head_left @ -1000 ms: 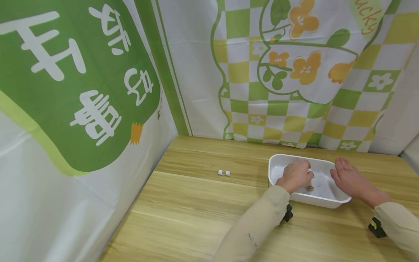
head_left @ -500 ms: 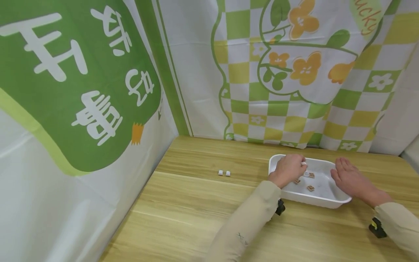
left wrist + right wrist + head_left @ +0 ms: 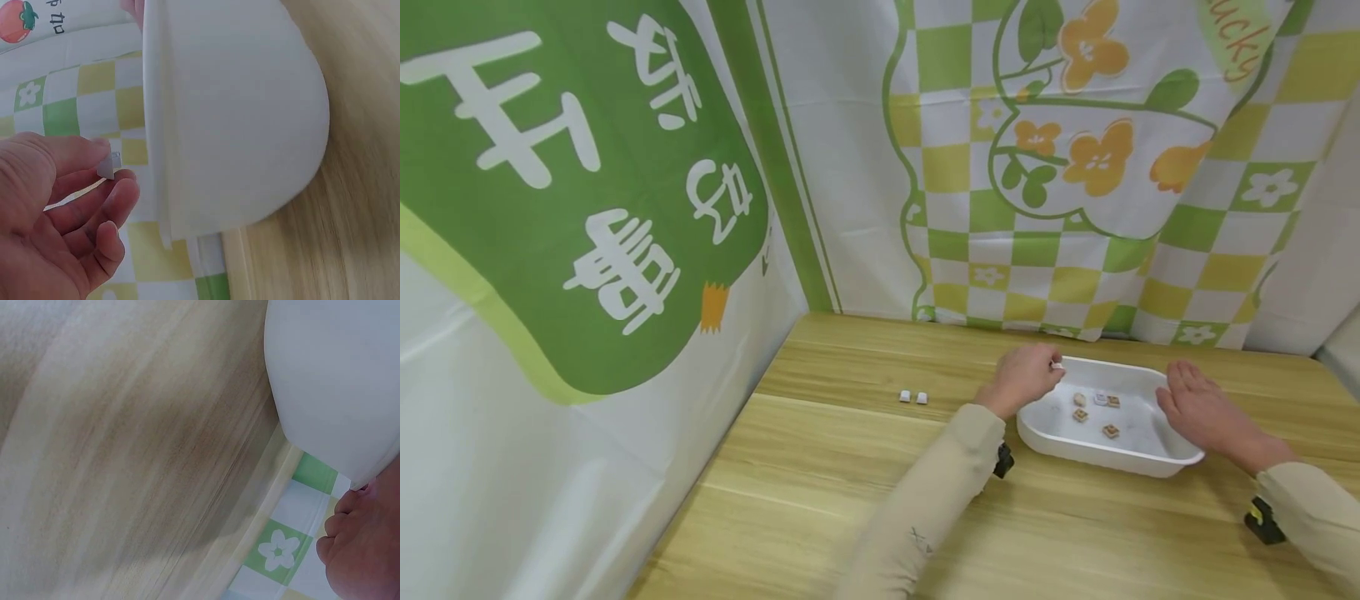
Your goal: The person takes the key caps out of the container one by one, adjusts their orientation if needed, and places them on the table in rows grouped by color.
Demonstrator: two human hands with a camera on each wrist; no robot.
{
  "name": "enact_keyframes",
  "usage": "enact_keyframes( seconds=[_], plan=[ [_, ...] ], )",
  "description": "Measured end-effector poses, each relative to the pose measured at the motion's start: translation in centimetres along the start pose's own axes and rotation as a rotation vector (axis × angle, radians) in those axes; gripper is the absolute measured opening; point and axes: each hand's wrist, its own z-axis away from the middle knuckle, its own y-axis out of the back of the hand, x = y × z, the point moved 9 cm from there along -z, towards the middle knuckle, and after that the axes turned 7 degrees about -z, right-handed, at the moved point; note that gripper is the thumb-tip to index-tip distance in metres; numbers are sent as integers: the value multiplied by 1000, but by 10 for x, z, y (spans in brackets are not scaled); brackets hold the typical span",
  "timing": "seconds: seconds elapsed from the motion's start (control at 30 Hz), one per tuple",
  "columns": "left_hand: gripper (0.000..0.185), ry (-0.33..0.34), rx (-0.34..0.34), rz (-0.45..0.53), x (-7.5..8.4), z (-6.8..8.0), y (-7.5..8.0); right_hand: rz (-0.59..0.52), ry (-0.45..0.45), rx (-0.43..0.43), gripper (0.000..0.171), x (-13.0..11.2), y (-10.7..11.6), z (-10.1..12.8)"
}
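My left hand [image 3: 1022, 379] pinches a small white keycap [image 3: 107, 166] between thumb and fingers, just outside the tray's left rim. Its stem side faces the tray in the left wrist view. On the right, my right hand [image 3: 1206, 412] holds the end rim of the white tray [image 3: 1120, 460], thumb toward the inside and fingers outside. In the tray lie several small pieces: brown-patterned square keycaps [image 3: 1110, 431], a white one [image 3: 1101, 399] and a pale rounded one [image 3: 1079, 399]. Two white keycaps [image 3: 913, 397] sit side by side on the table, left of the tray.
The wooden table [image 3: 850, 492] extends left and in front of the tray. A checked, flowered cloth [image 3: 1037, 275] hangs along its back edge. Another printed cloth [image 3: 760, 350] hangs at the left.
My left hand has lifted out of the tray and moved left past its rim with the white keycap, uncovering the pieces inside. The right hand has stayed at the tray's end.
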Motion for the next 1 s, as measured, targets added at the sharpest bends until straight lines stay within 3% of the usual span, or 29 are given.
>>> enact_keyframes(
  seconds=[1.0],
  plan=[
    [15,-79,-6,111,-67,18,5,-5,-9,-27,69,-1,0,2]
  ],
)
